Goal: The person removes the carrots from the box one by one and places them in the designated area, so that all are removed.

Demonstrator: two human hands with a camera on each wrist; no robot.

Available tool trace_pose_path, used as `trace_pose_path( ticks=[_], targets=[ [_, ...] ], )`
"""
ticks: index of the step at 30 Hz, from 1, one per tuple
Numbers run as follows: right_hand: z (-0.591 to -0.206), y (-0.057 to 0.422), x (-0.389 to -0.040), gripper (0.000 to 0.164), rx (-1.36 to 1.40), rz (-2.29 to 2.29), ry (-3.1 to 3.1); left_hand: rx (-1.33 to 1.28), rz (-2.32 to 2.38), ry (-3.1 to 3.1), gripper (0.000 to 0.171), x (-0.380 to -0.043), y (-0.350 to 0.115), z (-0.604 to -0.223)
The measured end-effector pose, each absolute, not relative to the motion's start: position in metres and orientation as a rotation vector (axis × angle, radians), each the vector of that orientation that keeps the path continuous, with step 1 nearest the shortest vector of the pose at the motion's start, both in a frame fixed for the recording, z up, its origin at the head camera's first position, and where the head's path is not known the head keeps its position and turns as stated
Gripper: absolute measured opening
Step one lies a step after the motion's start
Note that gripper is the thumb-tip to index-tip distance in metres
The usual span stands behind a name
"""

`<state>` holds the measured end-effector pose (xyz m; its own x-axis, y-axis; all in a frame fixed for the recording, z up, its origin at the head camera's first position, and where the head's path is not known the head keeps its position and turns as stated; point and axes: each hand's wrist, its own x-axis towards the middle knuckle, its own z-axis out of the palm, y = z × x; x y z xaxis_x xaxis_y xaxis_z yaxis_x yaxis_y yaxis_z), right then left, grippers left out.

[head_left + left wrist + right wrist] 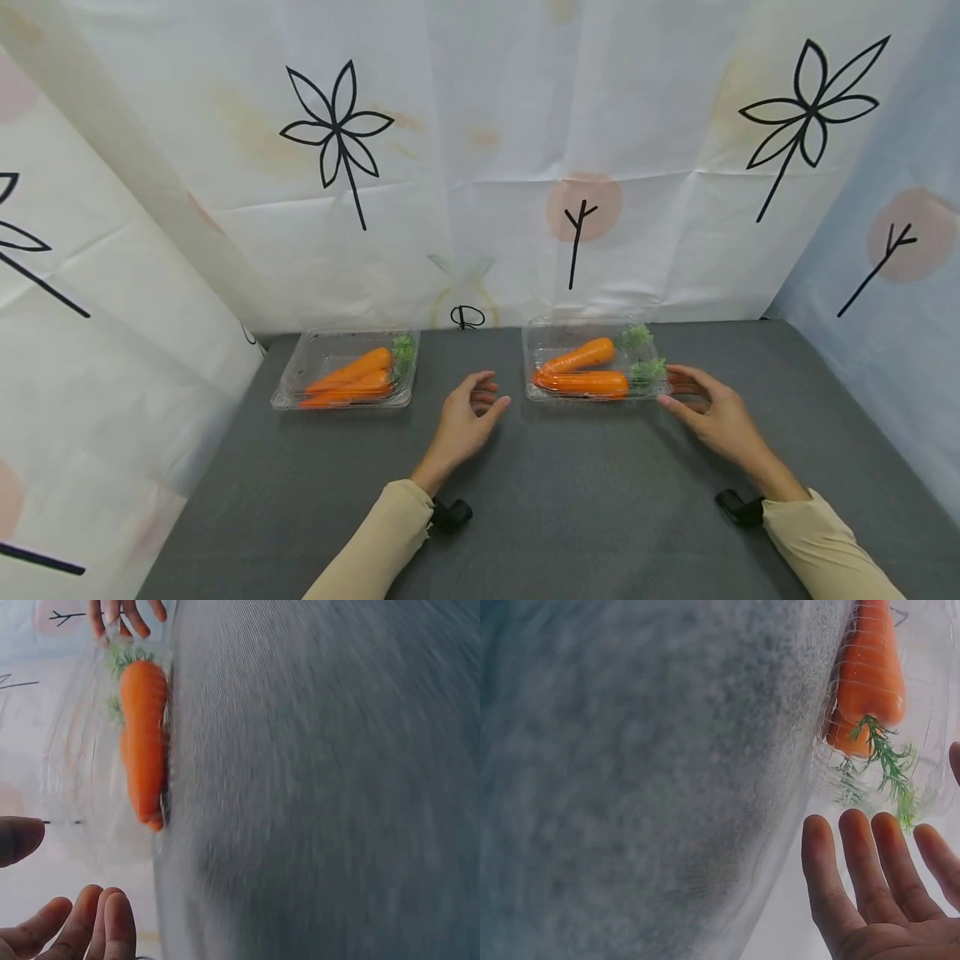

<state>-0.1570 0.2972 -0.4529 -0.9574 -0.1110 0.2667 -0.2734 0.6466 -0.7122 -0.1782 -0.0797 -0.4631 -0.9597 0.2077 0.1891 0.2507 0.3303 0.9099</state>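
Two clear plastic boxes with orange carrots in them stand at the back of the dark grey table. In the head view, the right box (577, 333) holds carrots (592, 383) with green tops (647, 371). My right hand (716, 417) is at that box's right end, fingers spread and fairly straight; whether the fingertips touch it I cannot tell. My left hand (467, 421) hovers between the boxes, fingers loosely bent, holding nothing and apart from the right box. The left box (300, 375) holds carrots (356, 379) too, untouched by either hand.
The grey table (585, 517) ends at a white cloth backdrop (480, 208) with drawn plants, close behind both boxes. More cloth (90, 333) rises along the left side, and a bluish side cloth (885, 317) on the right. Black wrist cameras (452, 515) sit below each hand.
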Motion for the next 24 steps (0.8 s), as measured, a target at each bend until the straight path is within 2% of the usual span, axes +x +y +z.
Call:
trace_pose_path(
  ticks=[11,16,24],
  targets=[
    [-0.454,0.295,-0.157,0.045,0.368,1.163,-2.592,-0.264,-2.085,-2.426,0.043,-0.19,-0.056,-0.477],
    [-0.457,0.295,-0.157,0.036,0.418,1.073,-2.516,-0.193,-2.311,-2.292,0.034,-0.195,-0.047,-0.482],
    [-0.459,0.296,-0.161,0.031,0.55,0.935,-2.396,-0.156,-2.407,-2.243,0.025,-0.197,-0.04,-0.484]
  ],
)
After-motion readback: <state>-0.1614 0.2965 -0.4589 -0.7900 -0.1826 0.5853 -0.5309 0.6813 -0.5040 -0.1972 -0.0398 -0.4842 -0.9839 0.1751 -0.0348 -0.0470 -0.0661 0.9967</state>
